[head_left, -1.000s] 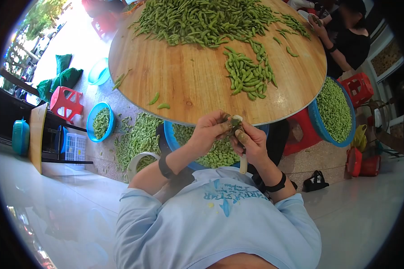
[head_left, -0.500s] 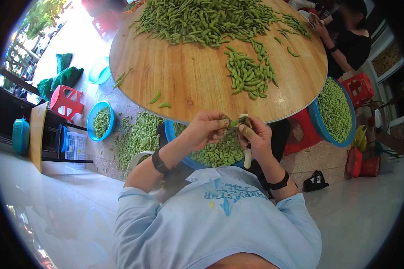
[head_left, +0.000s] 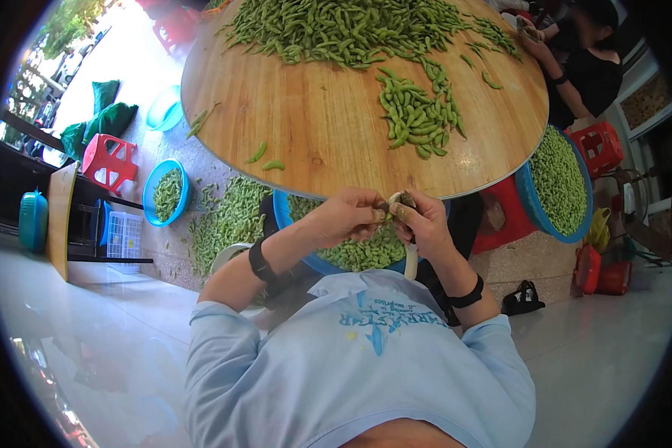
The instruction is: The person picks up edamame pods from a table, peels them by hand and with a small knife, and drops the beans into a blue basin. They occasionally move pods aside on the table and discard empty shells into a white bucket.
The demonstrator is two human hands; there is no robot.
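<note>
Left hand [head_left: 343, 216] and right hand [head_left: 424, 226] meet at the worktop [head_left: 313, 142] edge, fingers pinched together on a bean pod [head_left: 397, 203], mostly hidden by the fingertips. A white handle [head_left: 410, 265] hangs below the right hand; its upper end is concealed. Beneath lies a partly covered blue basin [head_left: 282, 216].

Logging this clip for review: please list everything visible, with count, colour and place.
Round table: one, light wood, centre top.
Pod heap: one large, green, far side of table.
Small pod pile: one, green, table right.
Stray pods: two, green, near table edge.
Blue basins: three, with green contents; under the hands, floor left, right.
Red stools: left, right.
Pods on floor: scattered, green.
Co-worker: one, dark top, upper right.
Pod: one, green, pinched between both hands.
Left hand; right hand: black wristbands, light blue shirt.
</note>
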